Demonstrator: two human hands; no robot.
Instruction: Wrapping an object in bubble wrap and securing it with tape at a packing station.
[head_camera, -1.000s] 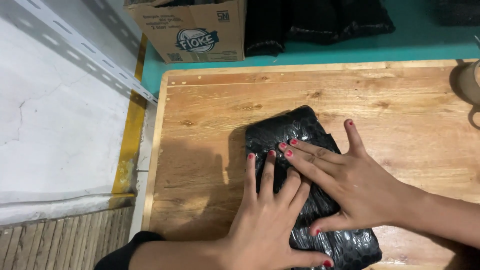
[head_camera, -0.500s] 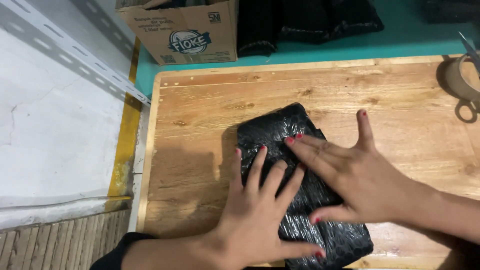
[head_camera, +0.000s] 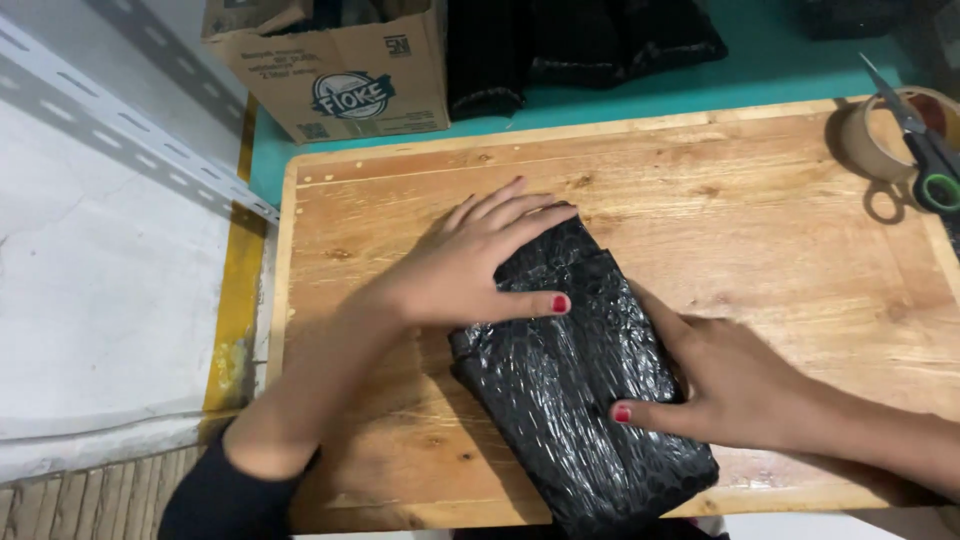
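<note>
A wooden board (head_camera: 760, 240) was laid over a teal surface (head_camera: 790, 75), and most of the view was filled by it. At the board's far right corner a roll of brown tape (head_camera: 868, 140) was seen, with scissors (head_camera: 925, 150) laid across it, green handles toward the near side; both were well apart from the hands. Beyond the far edge of the board, a cardboard box (head_camera: 345, 75) was stood on the teal surface, and dark bundles (head_camera: 580, 45) were piled just beside it. To the left, a white wall (head_camera: 90, 270) crossed by a grey perforated metal rail (head_camera: 130, 125) was seen, with a yellow strip (head_camera: 232, 310) at its foot. Nothing was placed between the hands and the parcel.

A black bubble-wrapped parcel (head_camera: 575, 385) was laid diagonally on the board, its near end reaching the board's near edge. Its far left corner was cupped by the left hand (head_camera: 470, 260), the fingers spread flat along the far edge and the thumb pressed down on the top face. Its right long side was met by the right hand (head_camera: 735, 385), the thumb laid across the top face and the fingers tucked against the side, partly hidden. The parcel was thus held between both hands, neither closed fully around it.
</note>
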